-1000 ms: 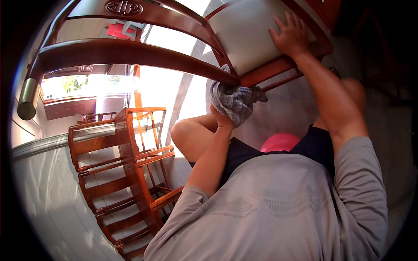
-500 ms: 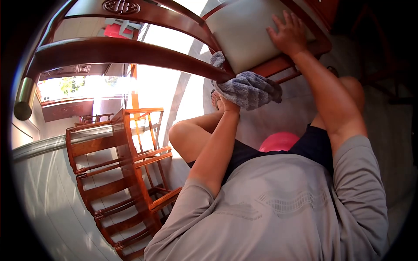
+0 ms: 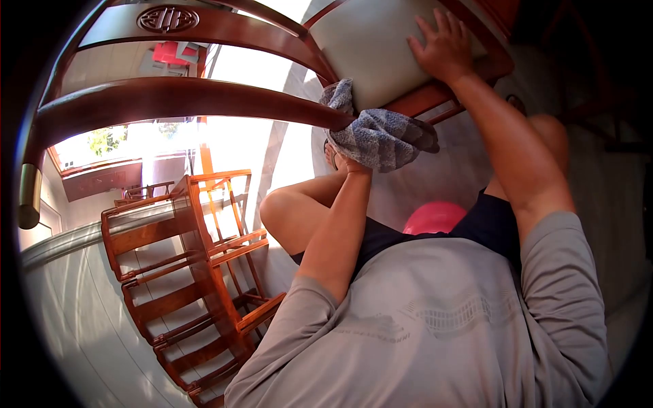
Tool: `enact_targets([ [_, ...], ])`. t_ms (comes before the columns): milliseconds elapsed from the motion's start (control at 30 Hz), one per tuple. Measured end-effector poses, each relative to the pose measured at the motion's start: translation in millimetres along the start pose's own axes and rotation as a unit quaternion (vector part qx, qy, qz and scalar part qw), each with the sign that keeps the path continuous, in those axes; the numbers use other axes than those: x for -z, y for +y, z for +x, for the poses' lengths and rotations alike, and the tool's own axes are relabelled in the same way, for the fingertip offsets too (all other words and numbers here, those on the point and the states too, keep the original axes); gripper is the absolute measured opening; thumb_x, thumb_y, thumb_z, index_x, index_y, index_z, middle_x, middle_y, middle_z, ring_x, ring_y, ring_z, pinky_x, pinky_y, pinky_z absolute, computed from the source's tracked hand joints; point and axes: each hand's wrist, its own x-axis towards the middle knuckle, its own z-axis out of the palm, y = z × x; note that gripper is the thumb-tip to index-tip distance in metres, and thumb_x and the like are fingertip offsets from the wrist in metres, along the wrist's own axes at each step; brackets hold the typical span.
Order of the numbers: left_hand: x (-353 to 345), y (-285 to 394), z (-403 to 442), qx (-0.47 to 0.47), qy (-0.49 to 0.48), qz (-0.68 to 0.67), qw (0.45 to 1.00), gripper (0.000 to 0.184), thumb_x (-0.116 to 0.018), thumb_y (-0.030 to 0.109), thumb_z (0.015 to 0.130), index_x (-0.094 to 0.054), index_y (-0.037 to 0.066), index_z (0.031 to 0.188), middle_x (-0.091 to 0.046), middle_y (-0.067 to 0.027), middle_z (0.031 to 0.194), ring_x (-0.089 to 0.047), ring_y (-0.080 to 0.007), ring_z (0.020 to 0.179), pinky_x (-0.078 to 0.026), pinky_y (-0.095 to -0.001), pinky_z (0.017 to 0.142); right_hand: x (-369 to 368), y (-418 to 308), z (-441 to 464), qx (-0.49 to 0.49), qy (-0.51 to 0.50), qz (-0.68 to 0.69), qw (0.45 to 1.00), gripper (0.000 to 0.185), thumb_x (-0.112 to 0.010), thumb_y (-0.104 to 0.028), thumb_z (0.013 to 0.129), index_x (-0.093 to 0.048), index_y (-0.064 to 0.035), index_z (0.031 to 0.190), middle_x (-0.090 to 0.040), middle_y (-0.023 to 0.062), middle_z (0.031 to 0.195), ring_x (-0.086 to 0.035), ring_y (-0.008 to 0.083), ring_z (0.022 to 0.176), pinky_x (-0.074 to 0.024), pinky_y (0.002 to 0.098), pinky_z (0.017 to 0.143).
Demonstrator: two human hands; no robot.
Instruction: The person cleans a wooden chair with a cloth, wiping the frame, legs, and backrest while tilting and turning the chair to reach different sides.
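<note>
The chair (image 3: pixel 197 100) spans the top of the frame: glossy red-brown wood, two broad curved bars at upper left, one round carved emblem (image 3: pixel 168 19), one metal cap (image 3: pixel 29 196) at far left. Its one seat (image 3: pixel 367 54), top centre, is smooth and pale beige. The right hand (image 3: pixel 447 51) lies flat there, fingers spread wide. The left hand (image 3: pixel 352 163), mid-frame, holds one cloth (image 3: pixel 388 139), grey, striped and fuzzy, bunched around the wood; its fingers are mostly hidden. One rounded pink thing (image 3: pixel 435 216) shows below.
</note>
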Motion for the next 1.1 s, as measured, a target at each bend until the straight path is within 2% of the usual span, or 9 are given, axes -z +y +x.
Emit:
enact_targets([
  [200,-27,-5,13,-0.011,0.039,-0.166,0.985,0.083,-0.053,0.060,0.093,-0.025,0.030,0.165,-0.022,0.0013,0.172,-0.015,-0.0278,0.159,-0.010,-0.0448,0.130,-2,0,7,-0.004,0.002,-0.005,1.000,0.053,-0.063,-0.052,0.095,-0.065,-0.0230,0.138,-0.056,0.0170,0.146,-0.048,0.0385,0.138,-0.0348,0.0556,0.116],
  [267,-22,-7,9,-0.019,0.016,-0.145,0.989,0.085,-0.055,0.060,0.091,-0.025,0.030,0.165,-0.022,0.0009,0.172,-0.015,-0.0285,0.159,-0.010,-0.0461,0.130,1,-2,5,-0.006,-0.008,-0.015,1.000,0.053,-0.063,-0.052,0.095,-0.065,-0.0232,0.138,-0.056,0.0170,0.146,-0.048,0.0383,0.138,-0.0348,0.0554,0.116],
  [367,-67,4,34,-0.013,0.114,0.057,0.992,0.089,-0.058,0.061,0.088,-0.026,0.030,0.165,-0.021,0.0004,0.172,-0.015,-0.0293,0.159,-0.009,-0.0477,0.130,1,-2,7,-0.009,-0.003,-0.009,1.000,0.052,-0.063,-0.052,0.095,-0.065,-0.0236,0.138,-0.055,0.0167,0.146,-0.048,0.0379,0.138,-0.0350,0.0552,0.116],
  [467,-142,14,68,0.073,0.242,0.319,0.913,0.093,-0.061,0.061,0.084,-0.026,0.030,0.165,-0.021,0.0000,0.172,-0.015,-0.0301,0.159,-0.009,-0.0493,0.129,-1,-2,7,-0.008,0.006,0.000,1.000,0.052,-0.063,-0.052,0.095,-0.065,-0.0239,0.138,-0.055,0.0164,0.147,-0.048,0.0377,0.138,-0.0353,0.0550,0.115],
  [533,-112,9,51,0.070,0.228,0.327,0.914,0.090,-0.059,0.062,0.087,-0.026,0.030,0.165,-0.022,0.0001,0.172,-0.016,-0.0295,0.159,-0.009,-0.0487,0.129,2,-2,6,-0.007,0.000,-0.009,1.000,0.052,-0.063,-0.052,0.095,-0.065,-0.0239,0.138,-0.055,0.0163,0.146,-0.048,0.0376,0.138,-0.0355,0.0547,0.115],
  [667,-72,5,41,0.025,0.165,0.190,0.967,0.084,-0.057,0.057,0.091,-0.028,0.025,0.163,-0.027,-0.0016,0.168,-0.022,-0.0285,0.155,-0.013,-0.0464,0.128,2,0,3,-0.009,-0.002,-0.013,1.000,0.053,-0.062,-0.052,0.095,-0.065,-0.0238,0.139,-0.055,0.0161,0.147,-0.048,0.0376,0.138,-0.0351,0.0545,0.116],
  [833,-50,5,33,0.012,0.118,0.098,0.988,0.076,-0.055,0.051,0.096,-0.030,0.020,0.161,-0.034,-0.0038,0.163,-0.029,-0.0272,0.151,-0.018,-0.0436,0.126,-2,3,-1,-0.004,-0.006,-0.012,1.000,0.052,-0.060,-0.053,0.096,-0.065,-0.0236,0.139,-0.054,0.0162,0.149,-0.046,0.0377,0.140,-0.0337,0.0550,0.117],
  [967,-58,5,39,0.030,0.139,0.150,0.978,0.070,-0.054,0.046,0.100,-0.032,0.015,0.159,-0.039,-0.0055,0.160,-0.035,-0.0261,0.147,-0.022,-0.0414,0.125,-1,1,1,-0.007,-0.007,-0.011,1.000,0.053,-0.060,-0.053,0.096,-0.065,-0.0233,0.140,-0.054,0.0164,0.149,-0.046,0.0378,0.140,-0.0335,0.0553,0.117],
  [1100,-80,3,42,0.050,0.184,0.338,0.922,0.064,-0.052,0.041,0.104,-0.034,0.011,0.158,-0.045,-0.0073,0.156,-0.041,-0.0250,0.144,-0.025,-0.0391,0.124,1,3,4,-0.009,-0.013,-0.015,1.000,0.053,-0.061,-0.053,0.095,-0.065,-0.0240,0.139,-0.054,0.0162,0.148,-0.047,0.0375,0.139,-0.0341,0.0551,0.117],
])
